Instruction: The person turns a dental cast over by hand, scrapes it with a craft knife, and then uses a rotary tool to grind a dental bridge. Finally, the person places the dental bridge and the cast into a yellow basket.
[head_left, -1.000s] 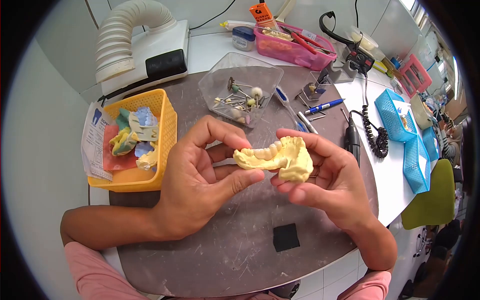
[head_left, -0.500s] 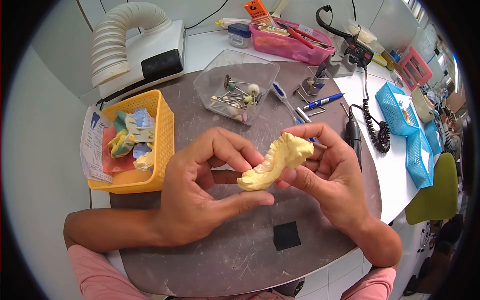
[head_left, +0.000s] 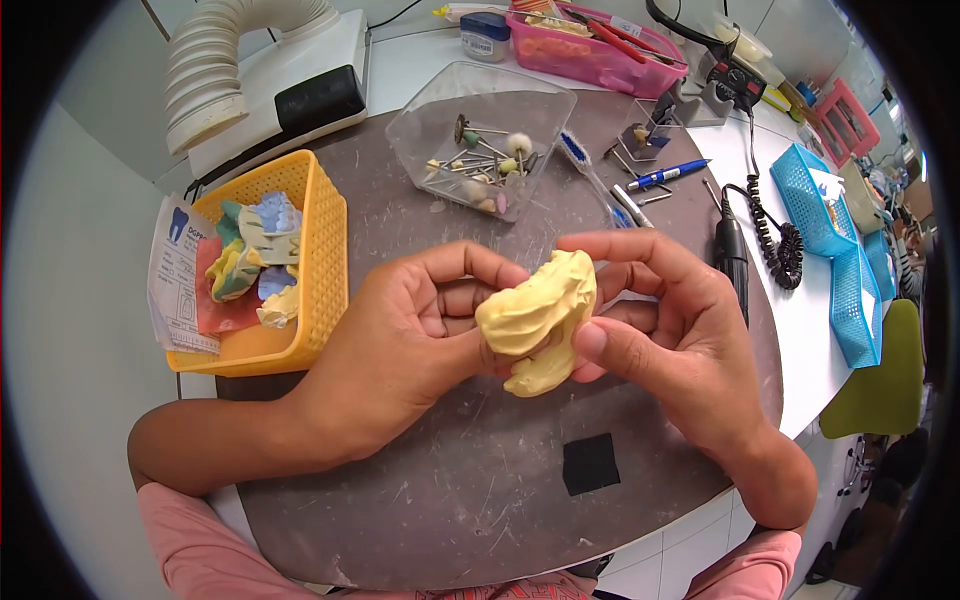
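Between my two hands is a yellow plaster dental model (head_left: 538, 312), held up over the brown work mat (head_left: 420, 520). Its smooth, ridged side faces me, so the tooth row seen earlier is hidden. My left hand (head_left: 415, 335) grips the model's left end, the thumb partly behind it. My right hand (head_left: 670, 335) pinches the other end, thumb in front and fingers curled behind. A small black square (head_left: 591, 464) lies flat on the mat below my right hand.
At the left stands a yellow basket (head_left: 328, 270) with colored model pieces and paper. Beyond my hands are a clear tray (head_left: 410, 135) of rotary burs, a toothbrush (head_left: 590, 175) and a blue pen (head_left: 668, 174). A black handpiece (head_left: 731, 255) rests at the right.
The model has been turned over, its tooth row rotating out of sight. My left thumb has shifted from beneath it to its left side. The camera view has moved slightly.
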